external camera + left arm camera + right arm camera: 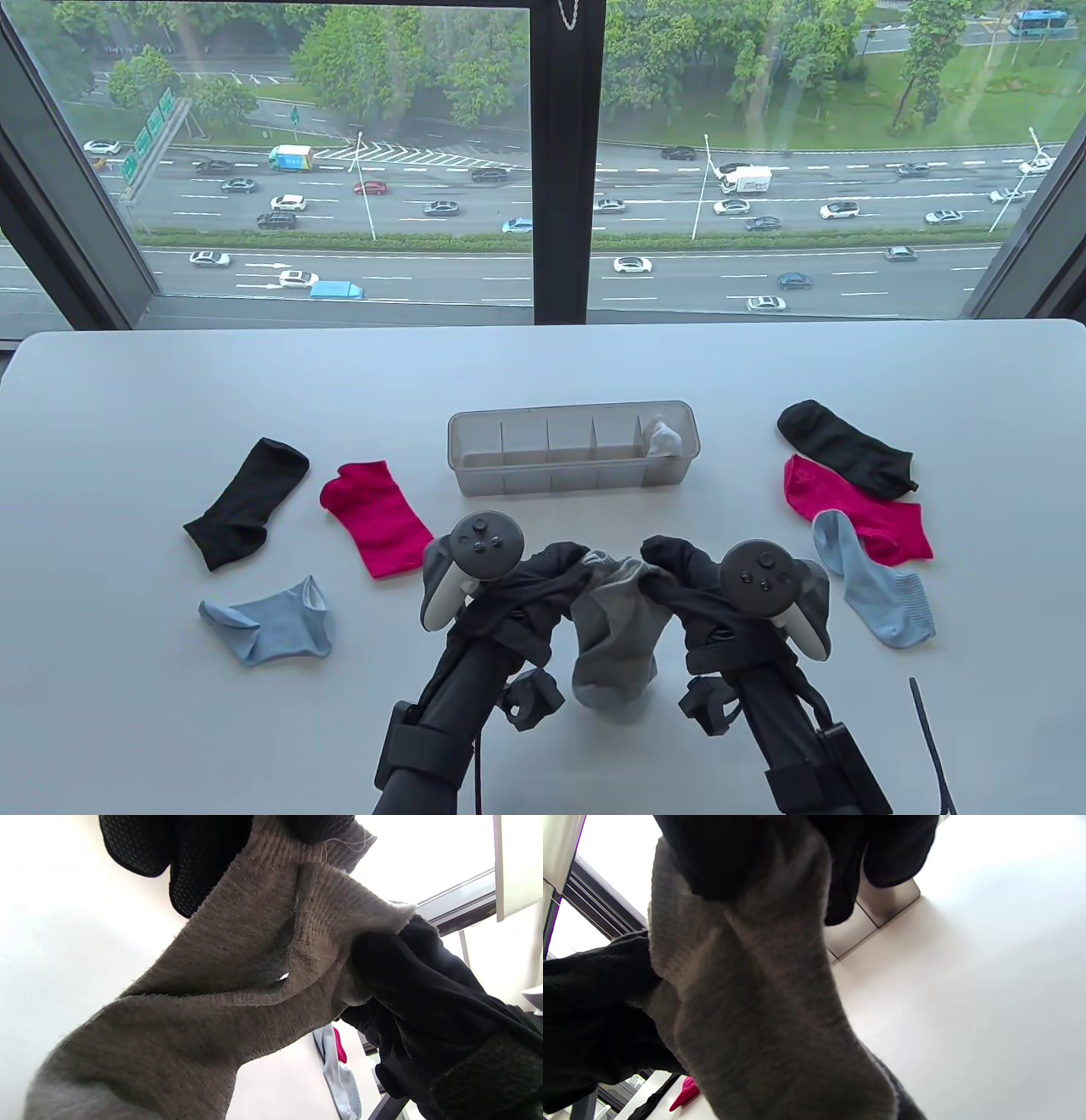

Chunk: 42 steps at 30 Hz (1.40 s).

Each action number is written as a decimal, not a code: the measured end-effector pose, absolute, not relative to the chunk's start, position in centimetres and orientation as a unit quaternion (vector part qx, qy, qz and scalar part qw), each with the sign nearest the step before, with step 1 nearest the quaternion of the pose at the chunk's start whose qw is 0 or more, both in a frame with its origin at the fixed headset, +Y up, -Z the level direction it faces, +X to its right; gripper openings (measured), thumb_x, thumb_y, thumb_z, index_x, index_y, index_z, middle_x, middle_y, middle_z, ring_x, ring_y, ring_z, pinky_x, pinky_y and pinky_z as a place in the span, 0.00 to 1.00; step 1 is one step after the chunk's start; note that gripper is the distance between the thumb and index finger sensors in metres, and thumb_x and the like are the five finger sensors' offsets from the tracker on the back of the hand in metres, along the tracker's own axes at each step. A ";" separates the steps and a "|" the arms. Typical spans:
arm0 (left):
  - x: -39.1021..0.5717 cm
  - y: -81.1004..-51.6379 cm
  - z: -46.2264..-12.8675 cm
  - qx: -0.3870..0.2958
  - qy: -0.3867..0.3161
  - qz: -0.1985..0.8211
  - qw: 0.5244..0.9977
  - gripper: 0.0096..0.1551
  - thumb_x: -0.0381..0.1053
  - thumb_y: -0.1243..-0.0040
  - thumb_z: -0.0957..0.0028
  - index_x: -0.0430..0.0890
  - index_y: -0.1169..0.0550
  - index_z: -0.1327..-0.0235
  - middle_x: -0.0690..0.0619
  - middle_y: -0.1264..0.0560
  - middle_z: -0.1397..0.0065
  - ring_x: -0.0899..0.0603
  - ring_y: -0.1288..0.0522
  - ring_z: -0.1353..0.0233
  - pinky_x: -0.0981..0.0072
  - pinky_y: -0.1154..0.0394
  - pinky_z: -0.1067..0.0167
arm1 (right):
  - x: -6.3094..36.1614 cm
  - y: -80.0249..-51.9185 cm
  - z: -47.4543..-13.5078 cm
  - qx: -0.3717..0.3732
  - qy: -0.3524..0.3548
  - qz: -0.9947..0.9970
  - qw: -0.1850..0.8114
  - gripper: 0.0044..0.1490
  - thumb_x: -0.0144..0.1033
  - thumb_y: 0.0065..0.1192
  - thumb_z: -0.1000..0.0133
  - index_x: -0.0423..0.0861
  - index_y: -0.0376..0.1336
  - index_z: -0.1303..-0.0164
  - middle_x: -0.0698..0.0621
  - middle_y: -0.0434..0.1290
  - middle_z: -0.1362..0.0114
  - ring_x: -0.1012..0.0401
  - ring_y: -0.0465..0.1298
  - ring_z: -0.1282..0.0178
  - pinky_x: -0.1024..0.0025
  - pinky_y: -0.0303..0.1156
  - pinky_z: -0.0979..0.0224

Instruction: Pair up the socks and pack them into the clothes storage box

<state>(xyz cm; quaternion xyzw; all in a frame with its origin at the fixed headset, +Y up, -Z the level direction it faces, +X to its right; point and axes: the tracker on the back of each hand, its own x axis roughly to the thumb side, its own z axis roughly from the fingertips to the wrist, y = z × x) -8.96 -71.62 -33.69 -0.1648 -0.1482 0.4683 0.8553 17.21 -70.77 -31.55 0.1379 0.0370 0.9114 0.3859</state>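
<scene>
Right, both your hands are up over the near middle of the white table [170, 399], and between them hangs a grey knitted sock [612, 641]. Your left hand [543, 586] pinches one side of its ribbed cuff, your right hand [679, 577] grips the other side, black mesh-gloved fingers [186, 870] curled into the soft, fuzzy knit. The sock droops from the cuff, and its rounded toe end looks to touch the table, though you cannot be sure from above.

Behind your hands stands the clear plastic storage box [573, 475], long and rectangular, split by thin dividers into small compartments. A balled white sock bundle [664, 437] sits in the compartment at its right end.

On your left lie a flat black sock [246, 503], a bright pink sock [376, 516] and a crumpled light blue sock [271, 632], each apart from the others. On your right, a second black sock [844, 447] overlaps a second pink sock [857, 508], which overlaps a second light blue sock [874, 590] with a dotted grip sole.
</scene>
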 end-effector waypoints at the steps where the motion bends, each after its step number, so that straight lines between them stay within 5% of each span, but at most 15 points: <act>1: -9.0 -71.6 -33.7 -0.162 -0.149 0.470 0.854 0.26 0.44 0.51 0.35 0.43 0.32 0.23 0.41 0.19 0.35 0.35 0.18 0.36 0.37 0.27 0.33 | 17.2 -70.6 -31.5 0.155 0.057 0.903 0.397 0.24 0.40 0.65 0.41 0.56 0.64 0.35 0.52 0.76 0.36 0.56 0.78 0.37 0.44 0.67 0.22; 4: -8.8 -71.4 -33.6 -0.170 -0.173 0.499 0.832 0.25 0.44 0.53 0.34 0.43 0.32 0.23 0.38 0.21 0.31 0.32 0.20 0.33 0.34 0.29 0.32 | 16.7 -69.8 -31.4 0.202 0.097 0.876 0.427 0.23 0.38 0.65 0.41 0.59 0.65 0.36 0.47 0.75 0.28 0.50 0.76 0.30 0.42 0.65 0.22; 11: -7.1 -70.3 -33.0 -0.216 -0.263 0.523 0.782 0.27 0.44 0.56 0.34 0.36 0.32 0.25 0.33 0.27 0.25 0.27 0.26 0.28 0.30 0.33 0.30 | 16.2 -69.2 -30.8 0.167 0.015 0.897 0.409 0.24 0.40 0.63 0.39 0.55 0.62 0.32 0.49 0.77 0.32 0.51 0.77 0.32 0.44 0.66 0.22; 15: -6.4 -70.1 -32.5 -0.236 -0.276 0.518 0.774 0.46 0.63 0.46 0.39 0.33 0.40 0.20 0.29 0.35 0.21 0.23 0.33 0.25 0.24 0.40 0.29 | 15.8 -69.1 -30.5 0.149 -0.012 0.906 0.396 0.25 0.43 0.61 0.37 0.52 0.61 0.31 0.51 0.78 0.38 0.55 0.79 0.38 0.45 0.67 0.23; 18: -6.1 -68.9 -32.1 -0.146 -0.224 0.418 0.868 0.28 0.49 0.46 0.35 0.38 0.34 0.27 0.36 0.28 0.26 0.29 0.25 0.29 0.29 0.33 0.30 | 15.4 -69.0 -30.4 0.154 -0.010 0.910 0.385 0.25 0.42 0.60 0.37 0.51 0.60 0.30 0.51 0.77 0.40 0.56 0.78 0.39 0.45 0.67 0.23; 21: -6.2 -68.1 -31.8 -0.099 -0.205 0.416 0.881 0.22 0.46 0.48 0.34 0.39 0.29 0.31 0.37 0.22 0.32 0.31 0.21 0.34 0.31 0.32 0.31 | 16.1 -68.2 -30.5 0.155 -0.026 0.913 0.378 0.31 0.41 0.60 0.38 0.52 0.56 0.24 0.52 0.75 0.36 0.56 0.77 0.35 0.43 0.64 0.21; 23: -6.3 -67.5 -31.5 -0.083 -0.199 0.409 0.887 0.23 0.46 0.49 0.34 0.40 0.29 0.29 0.36 0.24 0.28 0.28 0.25 0.29 0.29 0.35 0.30 | 16.8 -67.7 -30.6 0.161 -0.018 0.912 0.376 0.40 0.37 0.62 0.38 0.50 0.49 0.17 0.49 0.70 0.29 0.52 0.72 0.28 0.38 0.60 0.20; 25: -6.1 -67.1 -31.3 -0.077 -0.219 0.368 0.900 0.23 0.47 0.48 0.34 0.46 0.27 0.28 0.35 0.28 0.23 0.26 0.29 0.25 0.27 0.37 0.28 | 17.6 -67.7 -30.8 0.183 0.018 0.916 0.356 0.49 0.41 0.63 0.39 0.48 0.42 0.13 0.38 0.53 0.14 0.38 0.55 0.16 0.31 0.53 0.21; 28: -5.5 -67.1 -31.1 -0.079 -0.232 0.343 0.907 0.23 0.48 0.47 0.35 0.49 0.26 0.27 0.35 0.33 0.20 0.26 0.34 0.22 0.26 0.39 0.27 | 17.7 -68.6 -31.0 0.204 0.075 0.896 0.386 0.53 0.46 0.64 0.40 0.50 0.38 0.13 0.33 0.39 0.10 0.32 0.41 0.16 0.28 0.47 0.21; 30: -5.3 -67.2 -31.0 -0.079 -0.233 0.337 0.909 0.23 0.48 0.47 0.35 0.48 0.26 0.27 0.36 0.32 0.20 0.26 0.34 0.22 0.27 0.39 0.27 | 17.6 -69.0 -31.2 0.183 0.071 0.892 0.407 0.32 0.43 0.62 0.39 0.53 0.58 0.24 0.38 0.54 0.11 0.33 0.50 0.15 0.30 0.51 0.21; 31: -5.3 -67.2 -31.0 -0.078 -0.228 0.326 0.914 0.24 0.49 0.47 0.35 0.47 0.26 0.27 0.36 0.32 0.20 0.26 0.34 0.22 0.26 0.40 0.27 | 17.7 -69.1 -31.3 0.166 0.054 0.894 0.412 0.26 0.41 0.61 0.38 0.50 0.63 0.30 0.43 0.72 0.21 0.37 0.65 0.19 0.34 0.57 0.21; 32: -5.4 -67.2 -31.0 -0.075 -0.221 0.315 0.920 0.24 0.49 0.48 0.35 0.45 0.25 0.28 0.38 0.30 0.21 0.27 0.34 0.21 0.26 0.40 0.27 | 17.8 -69.2 -31.4 0.168 0.054 0.895 0.411 0.26 0.40 0.62 0.39 0.48 0.64 0.31 0.44 0.79 0.32 0.44 0.77 0.29 0.39 0.63 0.22; 38: -5.8 -67.1 -31.4 -0.091 -0.246 0.330 0.907 0.23 0.46 0.52 0.36 0.44 0.25 0.31 0.42 0.19 0.34 0.32 0.22 0.30 0.34 0.31 0.30 | 17.6 -67.6 -30.9 0.187 0.031 0.907 0.376 0.26 0.35 0.58 0.36 0.46 0.61 0.27 0.47 0.79 0.36 0.49 0.79 0.35 0.42 0.65 0.22; 42: -6.9 -66.4 -32.1 -0.205 -0.317 0.495 0.783 0.24 0.45 0.55 0.35 0.41 0.27 0.29 0.43 0.17 0.46 0.36 0.18 0.43 0.34 0.28 0.33 | 19.0 -65.6 -30.2 0.241 0.064 0.833 0.494 0.26 0.40 0.61 0.35 0.46 0.63 0.28 0.47 0.81 0.45 0.56 0.83 0.49 0.48 0.70 0.25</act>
